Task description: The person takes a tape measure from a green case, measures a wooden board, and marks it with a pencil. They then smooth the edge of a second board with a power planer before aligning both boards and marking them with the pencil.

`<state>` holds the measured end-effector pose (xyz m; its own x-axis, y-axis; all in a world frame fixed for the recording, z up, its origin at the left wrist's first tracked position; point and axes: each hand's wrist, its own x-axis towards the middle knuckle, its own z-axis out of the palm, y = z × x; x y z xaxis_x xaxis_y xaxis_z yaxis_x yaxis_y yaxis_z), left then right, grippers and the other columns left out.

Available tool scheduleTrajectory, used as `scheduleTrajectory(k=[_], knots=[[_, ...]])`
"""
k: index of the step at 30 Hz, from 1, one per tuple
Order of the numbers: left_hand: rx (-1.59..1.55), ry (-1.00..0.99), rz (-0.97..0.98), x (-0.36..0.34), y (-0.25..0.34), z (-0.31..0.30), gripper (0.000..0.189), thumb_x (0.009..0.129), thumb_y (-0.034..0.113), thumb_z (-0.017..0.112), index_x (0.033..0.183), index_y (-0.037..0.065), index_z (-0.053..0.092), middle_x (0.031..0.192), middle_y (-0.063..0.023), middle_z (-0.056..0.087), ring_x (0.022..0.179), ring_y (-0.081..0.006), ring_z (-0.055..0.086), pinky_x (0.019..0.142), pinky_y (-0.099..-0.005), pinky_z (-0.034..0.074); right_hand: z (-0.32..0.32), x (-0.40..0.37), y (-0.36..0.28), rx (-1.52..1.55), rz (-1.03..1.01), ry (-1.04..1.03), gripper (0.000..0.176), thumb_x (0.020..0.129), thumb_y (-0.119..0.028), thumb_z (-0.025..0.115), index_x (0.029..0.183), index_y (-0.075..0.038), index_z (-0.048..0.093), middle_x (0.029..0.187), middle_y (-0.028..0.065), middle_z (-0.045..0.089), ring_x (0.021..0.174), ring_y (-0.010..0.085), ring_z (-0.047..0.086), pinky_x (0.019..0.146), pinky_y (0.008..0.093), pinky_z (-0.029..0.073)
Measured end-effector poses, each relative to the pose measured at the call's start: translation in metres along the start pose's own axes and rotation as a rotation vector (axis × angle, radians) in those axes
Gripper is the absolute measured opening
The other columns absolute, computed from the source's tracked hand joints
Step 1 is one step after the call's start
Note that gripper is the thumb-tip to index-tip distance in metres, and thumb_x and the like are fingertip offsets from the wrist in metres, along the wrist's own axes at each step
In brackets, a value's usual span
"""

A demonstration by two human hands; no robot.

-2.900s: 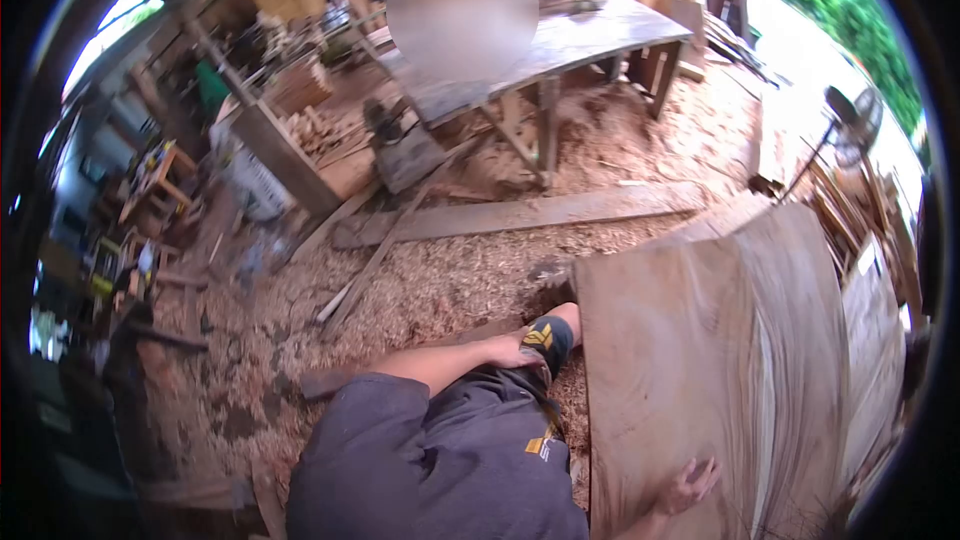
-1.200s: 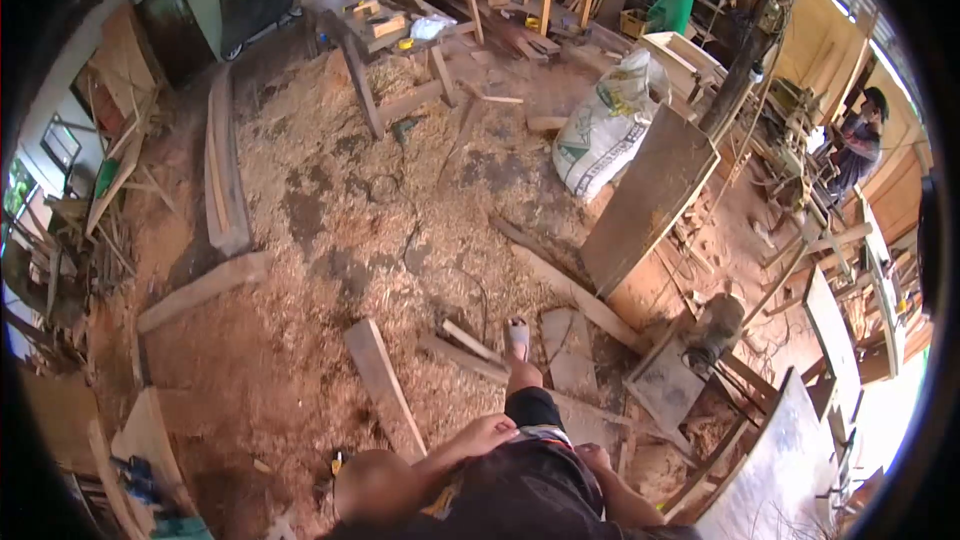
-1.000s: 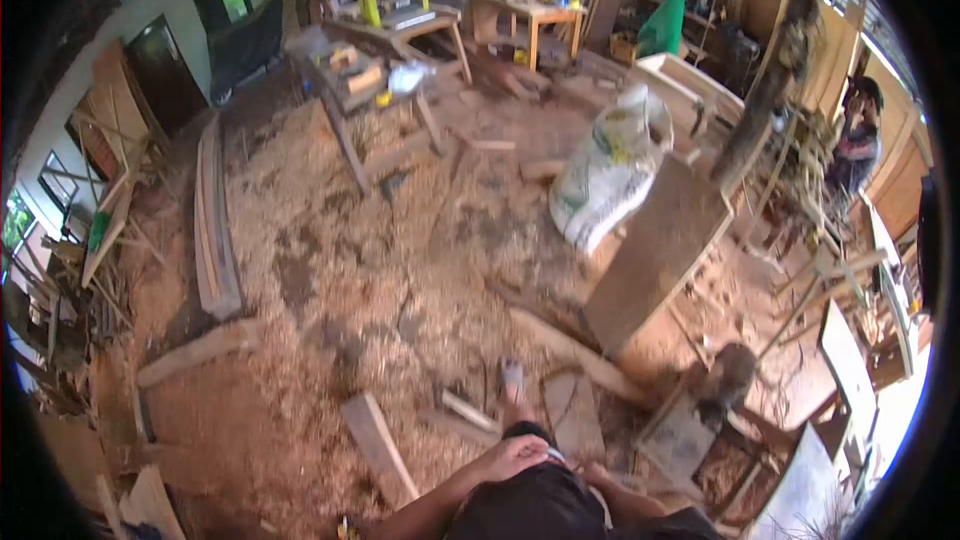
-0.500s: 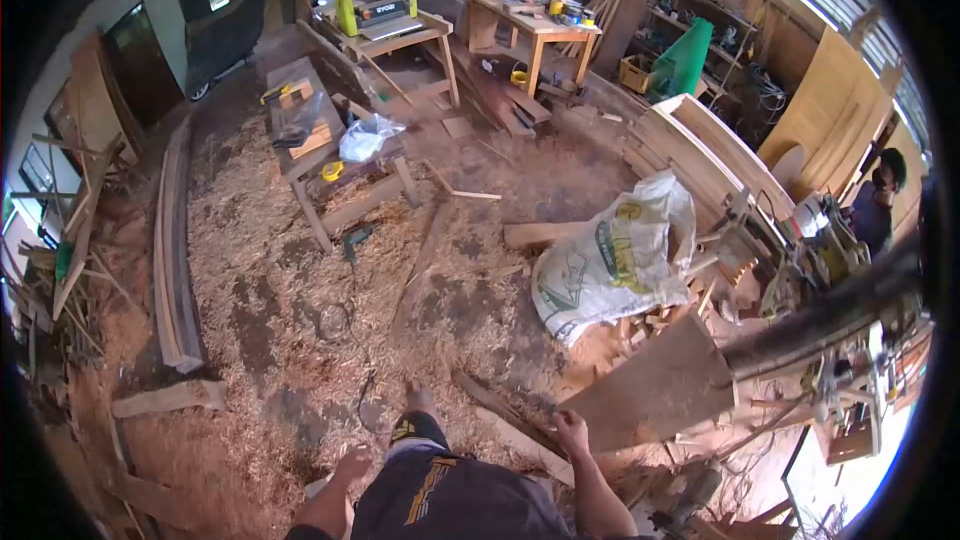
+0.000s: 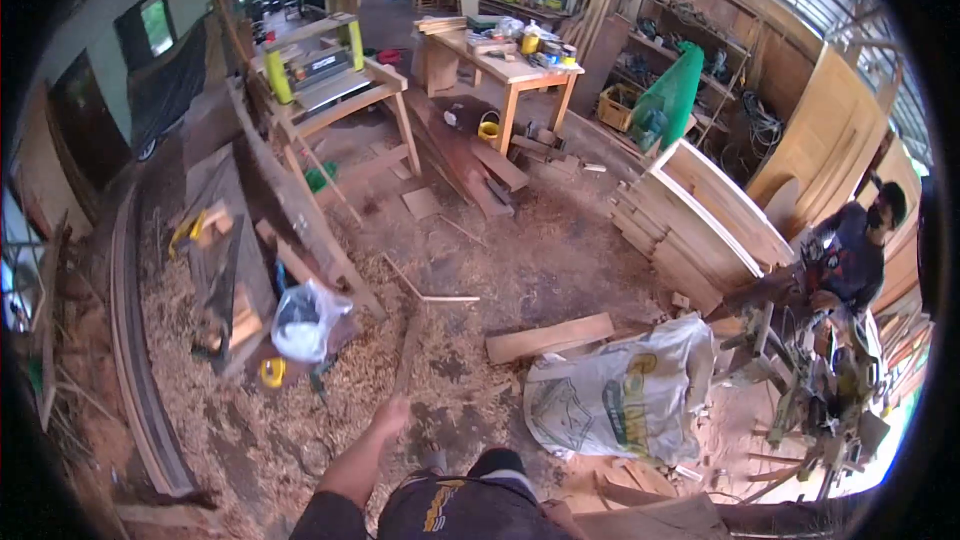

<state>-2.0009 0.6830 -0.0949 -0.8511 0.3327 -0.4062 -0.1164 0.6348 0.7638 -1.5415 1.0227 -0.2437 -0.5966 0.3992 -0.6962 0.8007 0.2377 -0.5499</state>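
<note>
My left hand (image 5: 395,414) reaches forward over the shavings-covered floor, small and blurred, its fingers not clearly separable. Just past it lies a narrow wooden strip (image 5: 408,358), whose near end the hand overlaps in this view. Of my right hand (image 5: 562,516) only a sliver shows beside my dark shirt, the fingers hidden. A white printed sack (image 5: 610,395) lies ahead on the right, with a wooden board (image 5: 550,338) behind it. Ahead on the left, a plastic bag (image 5: 308,320) rests against a low bench (image 5: 215,285), and a yellow tape roll (image 5: 272,372) is near it.
A thickness planer (image 5: 318,65) stands on a wooden stand at the back left. Behind is a table (image 5: 510,58) holding cans and bottles. A person (image 5: 850,250) is at the right, near stacked wooden frames (image 5: 700,220). Long boards (image 5: 145,360) lie along the left.
My view has shifted forward and closer to the bench and sack. My left arm has stretched forward; my right hand has drawn in by my body. The person at right shows more fully.
</note>
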Motion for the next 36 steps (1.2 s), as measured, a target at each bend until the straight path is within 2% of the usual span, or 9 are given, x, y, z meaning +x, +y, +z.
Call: scheduleTrajectory(k=[9,16,17,18,21,25,29,30,36], knots=[[0.012,-0.174,0.465,0.306,0.305,0.002,0.034,0.091,0.022,0.065,0.118,0.001,0.061,0.102,-0.0128,0.071,0.09,-0.022,0.068,0.078,-0.0334,0.054,-0.093,0.189,-0.201,-0.103,0.249,0.266,0.036,0.077,-0.032,0.064,0.102,-0.008,0.073,0.096,0.0183,0.072,0.097,0.0333,0.068,0.088,0.0412,0.052],[0.439,-0.349,-0.012,0.427,0.108,-0.001,0.032,0.088,0.038,0.06,0.093,0.009,0.072,0.086,-0.0151,0.071,0.085,-0.0304,0.068,0.073,-0.041,0.053,-0.288,0.357,-0.406,0.249,0.069,0.354,0.031,0.081,-0.031,0.067,0.091,-0.002,0.073,0.076,0.0107,0.072,0.07,0.0166,0.069,0.067,0.0312,0.053],[1.153,-0.65,0.522,0.438,0.086,-0.017,0.034,0.09,0.037,0.054,0.104,0.012,0.071,0.103,-0.0144,0.07,0.094,-0.0334,0.066,0.078,-0.0431,0.053,-0.317,0.387,-0.426,0.219,0.066,0.382,0.032,0.082,-0.03,0.067,0.092,-0.001,0.073,0.076,0.0111,0.072,0.071,0.0166,0.069,0.067,0.0313,0.053],[0.867,-0.585,0.713,0.433,0.087,-0.037,0.035,0.091,0.035,0.051,0.115,0.016,0.067,0.119,-0.0131,0.065,0.103,-0.0304,0.064,0.082,-0.0442,0.054,-0.341,0.416,-0.442,0.186,0.067,0.404,0.032,0.083,-0.029,0.066,0.092,0.001,0.073,0.075,0.0115,0.072,0.071,0.0165,0.069,0.067,0.0314,0.053],[0.487,-0.487,-0.512,0.47,0.106,-0.054,0.03,0.09,0.033,0.054,0.107,0.012,0.069,0.106,-0.012,0.066,0.093,-0.0276,0.064,0.077,-0.0428,0.053,-0.412,0.476,-0.513,0.377,0.098,0.474,0.029,0.084,-0.025,0.068,0.094,0.002,0.072,0.075,0.0091,0.071,0.068,0.016,0.067,0.066,0.0305,0.053],[0.404,-0.392,-0.553,0.636,0.18,-0.044,0.026,0.088,0.03,0.058,0.097,0.008,0.07,0.089,-0.0106,0.067,0.079,-0.0237,0.064,0.071,-0.041,0.052,-0.463,0.568,-0.528,0.443,0.335,0.497,0.028,0.084,-0.022,0.068,0.098,0.002,0.071,0.079,0.009,0.071,0.068,0.0139,0.066,0.063,0.0316,0.053],[0.258,-0.023,0.287,0.877,0.298,0.017,0.025,0.087,0.027,0.062,0.086,0.004,0.072,0.073,-0.0092,0.068,0.065,-0.0199,0.064,0.064,-0.0391,0.051,-0.513,0.609,-0.602,0.418,0.435,0.292,0.033,0.087,-0.028,0.063,0.101,0.001,0.069,0.081,0.0111,0.07,0.065,0.0156,0.064,0.055,0.0315,0.049],[-0.015,-0.267,-0.221,0.935,0.383,0.026,0.022,0.085,0.023,0.066,0.092,0.003,0.071,0.074,-0.0108,0.068,0.069,-0.0142,0.064,0.064,-0.0357,0.051,-0.521,0.642,-0.602,0.428,0.352,0.308,0.034,0.088,-0.03,0.062,0.102,0.0,0.069,0.082,0.0109,0.069,0.067,0.0161,0.065,0.055,0.0317,0.049],[0.105,-0.404,0.343,1.095,0.81,0.085,0.032,0.089,0.032,0.067,0.09,0.0,0.069,0.076,-0.0112,0.068,0.07,-0.0195,0.066,0.066,-0.0361,0.051,-0.61,0.808,-0.68,0.228,0.435,0.373,0.044,0.087,-0.042,0.059,0.109,-0.006,0.07,0.096,0.019,0.071,0.086,0.0285,0.069,0.073,0.0392,0.052]])
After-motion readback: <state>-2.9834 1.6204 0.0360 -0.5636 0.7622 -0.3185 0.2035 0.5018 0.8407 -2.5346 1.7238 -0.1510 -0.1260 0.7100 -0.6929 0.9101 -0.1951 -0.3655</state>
